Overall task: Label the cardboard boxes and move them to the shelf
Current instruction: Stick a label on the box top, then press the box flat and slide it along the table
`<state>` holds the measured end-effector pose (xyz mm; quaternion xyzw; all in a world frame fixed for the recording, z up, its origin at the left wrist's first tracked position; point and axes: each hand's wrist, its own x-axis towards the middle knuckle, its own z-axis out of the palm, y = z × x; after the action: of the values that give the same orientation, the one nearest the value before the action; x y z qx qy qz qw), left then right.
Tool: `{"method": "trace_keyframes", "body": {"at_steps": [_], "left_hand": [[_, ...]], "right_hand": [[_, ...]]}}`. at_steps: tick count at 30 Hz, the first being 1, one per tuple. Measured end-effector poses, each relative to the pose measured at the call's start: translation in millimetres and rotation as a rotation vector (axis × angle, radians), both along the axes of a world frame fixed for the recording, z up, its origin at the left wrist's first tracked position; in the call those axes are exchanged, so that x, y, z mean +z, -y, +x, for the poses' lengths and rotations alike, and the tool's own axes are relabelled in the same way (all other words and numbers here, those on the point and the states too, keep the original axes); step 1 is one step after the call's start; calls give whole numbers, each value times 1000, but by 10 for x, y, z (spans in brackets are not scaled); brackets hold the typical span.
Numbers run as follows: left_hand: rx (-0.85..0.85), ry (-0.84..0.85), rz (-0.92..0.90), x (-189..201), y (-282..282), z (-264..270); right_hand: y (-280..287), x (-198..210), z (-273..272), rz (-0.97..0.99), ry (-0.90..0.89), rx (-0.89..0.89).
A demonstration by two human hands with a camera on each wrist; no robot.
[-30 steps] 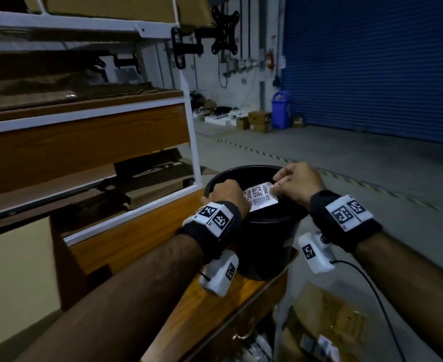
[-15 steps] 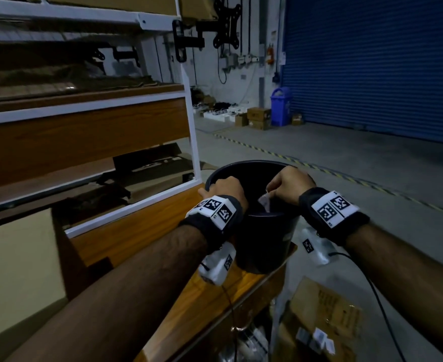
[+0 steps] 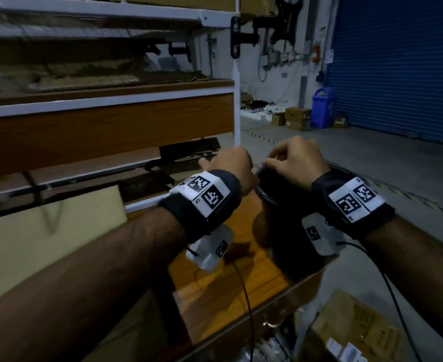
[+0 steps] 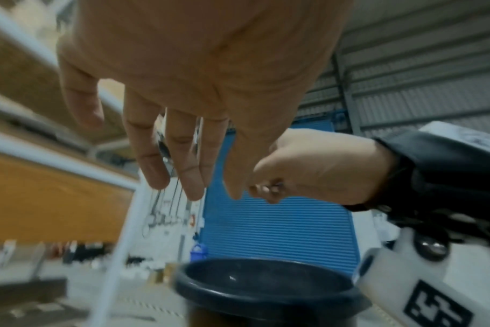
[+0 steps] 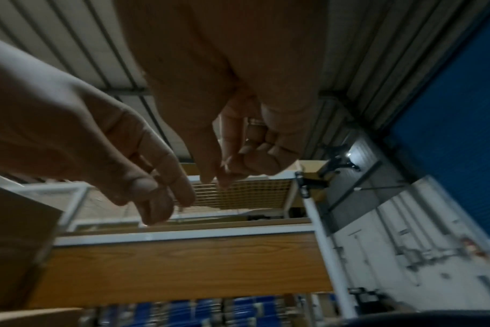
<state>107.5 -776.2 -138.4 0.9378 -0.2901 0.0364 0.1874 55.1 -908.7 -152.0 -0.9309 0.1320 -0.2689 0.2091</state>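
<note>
While both hands hover over the bin (image 3: 288,246), the head view shows the left hand (image 3: 231,165) and right hand (image 3: 296,163) but no label. From the left wrist, left fingers (image 4: 151,168) hang loose, empty. From the right wrist, right fingertips (image 5: 235,163) pinch something pale, perhaps label backing. A box (image 3: 45,231) waits left; labelling seems next.

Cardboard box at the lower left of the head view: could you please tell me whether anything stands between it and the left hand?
Nothing visible does. The left hand is open beside the black bucket; toward the cardboard box only the person's own forearm shows, over the wooden tabletop.
</note>
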Motion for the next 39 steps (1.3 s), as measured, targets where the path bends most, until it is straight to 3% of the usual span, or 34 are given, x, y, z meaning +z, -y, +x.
{"method": "trace_keyframes", "body": {"at_steps": [5,9,16,22,25,30,39], "left_hand": [[116,76,36,125,-841,47],[264,79,164,60,-1673,109],[481,-92,360,-33,-2862,131],[436,-227,543,-142,-3358,69],[438,-305,564,-167,-3471,78],[463,-390,544,-185,-3629,128],[374,-307,513,-311,-3755,154]], "right_hand": [[-880,58,247,136,48,323],[-1600,25,472,120,-13,549],[-2683,-89,726,-198,-394,867],[-3077,-198,762,-583,-631,916],[-3139,-191,781,-676,-693,916],[-3133,-211,863,-714,-811,918],[-3317,-231,1024,-705,-814,1006]]}}
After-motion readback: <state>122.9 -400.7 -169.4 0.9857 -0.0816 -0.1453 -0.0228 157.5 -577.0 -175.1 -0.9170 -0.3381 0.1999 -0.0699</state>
